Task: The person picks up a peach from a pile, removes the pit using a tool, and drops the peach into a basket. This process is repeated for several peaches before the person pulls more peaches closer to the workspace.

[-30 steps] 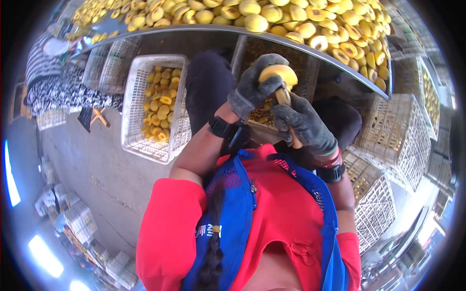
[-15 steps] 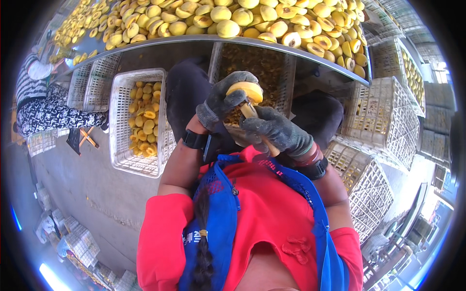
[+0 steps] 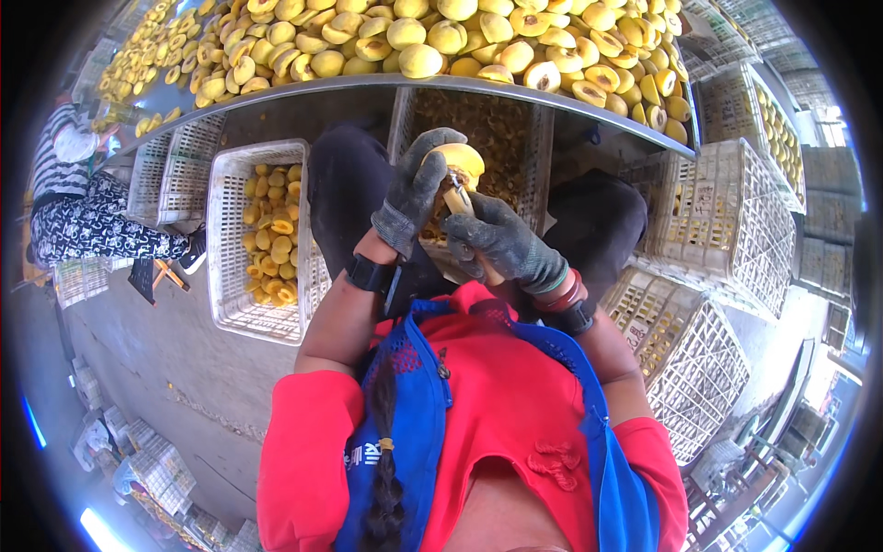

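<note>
With the grip of the gloved left hand (image 3: 411, 198), clasping a yellow peach (image 3: 463, 159), fingers curled round from the side; with the grip of the gloved right hand (image 3: 506, 241), clasping the pale handle of a slim tool (image 3: 458, 201). Raised off the table (image 3: 386, 78), just short of its near edge and over a scrap crate (image 3: 541, 156), perhaps to let bits drop inside. Likely pinned this way to steady the fruit against the metal tip. Heaped on the table, peach halves (image 3: 418, 61), presumably within easy reach. Turned with the peach's rounded side toward the table and its underside toward the tool; seemingly longest roughly along the table's edge. Slanted, for the tool, tip toward the table, butt back toward the body and rightward. Cannot make out the cut face.
</note>
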